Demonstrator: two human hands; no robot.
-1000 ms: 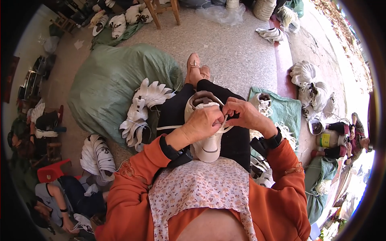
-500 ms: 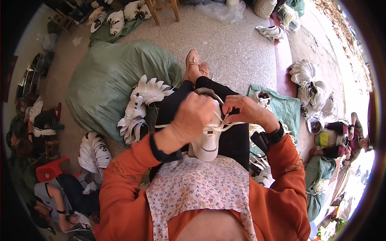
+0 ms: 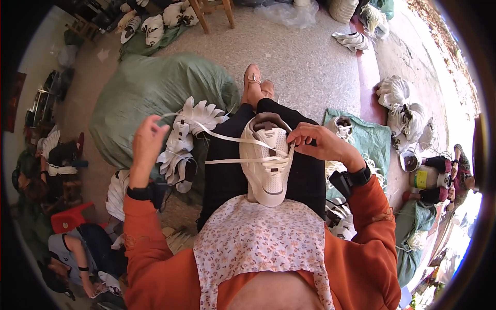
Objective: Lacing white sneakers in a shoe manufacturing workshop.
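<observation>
A cream-white sneaker (image 3: 271,185) lies across my lap, its toe toward me and its brown-lined opening away. A flat white shoelace (image 3: 223,135) crosses its lower eyelets and runs left in an arc to my left hand (image 3: 148,142), whose fingers are closed on it, slightly blurred. The lace's other loose length lies leftward over my dark trousers (image 3: 219,178). At the shoe's right side, my right hand (image 3: 323,144) pinches the eyelet edge near the opening; its fingertips are partly hidden.
A large green sack (image 3: 155,88) stands front left, beside a stack of white shoe uppers (image 3: 180,135). More shoe parts lie on a green cloth (image 3: 380,139) at right and in piles (image 3: 405,113) farther off. Other people (image 3: 77,253) sit at both sides.
My left hand has swung from above the shoe far out to the left, drawing the shoelace with it. My right hand stays at the shoe's right edge.
</observation>
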